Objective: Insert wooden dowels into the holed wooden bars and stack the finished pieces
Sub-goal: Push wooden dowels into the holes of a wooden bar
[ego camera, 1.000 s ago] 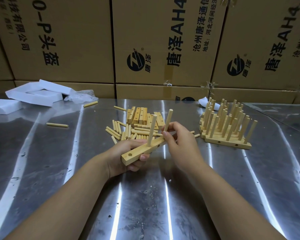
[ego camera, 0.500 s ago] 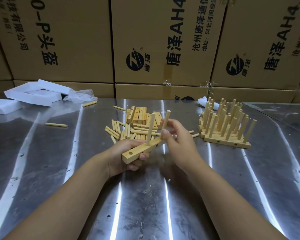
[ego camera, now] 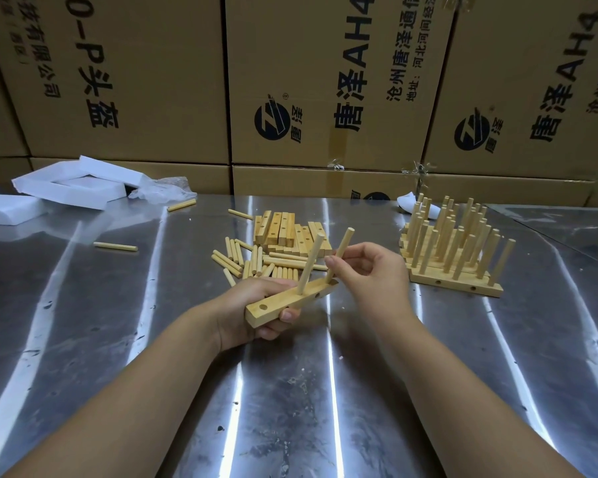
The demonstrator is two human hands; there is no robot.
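My left hand (ego camera: 256,312) grips a holed wooden bar (ego camera: 283,303) from below, tilted up to the right above the metal table (ego camera: 118,339). Two dowels stand in the bar: the middle dowel (ego camera: 309,265) and the far-end dowel (ego camera: 340,251). My right hand (ego camera: 370,274) pinches the far-end dowel just above the bar. An open hole shows at the bar's near end. Loose dowels (ego camera: 249,260) and bare holed bars (ego camera: 283,232) lie behind my hands. The stack of finished pieces (ego camera: 453,250) stands at the right.
White foam pieces (ego camera: 69,188) and crumpled plastic wrap (ego camera: 163,191) sit at the back left. Single stray dowels lie at the left, one stray dowel (ego camera: 115,246) nearest. Cardboard boxes (ego camera: 325,84) wall off the back of the table.
The right hand slid up along the far-end dowel and now pinches it with fingertips, fingers spread. The bar and left hand stayed nearly where they were.
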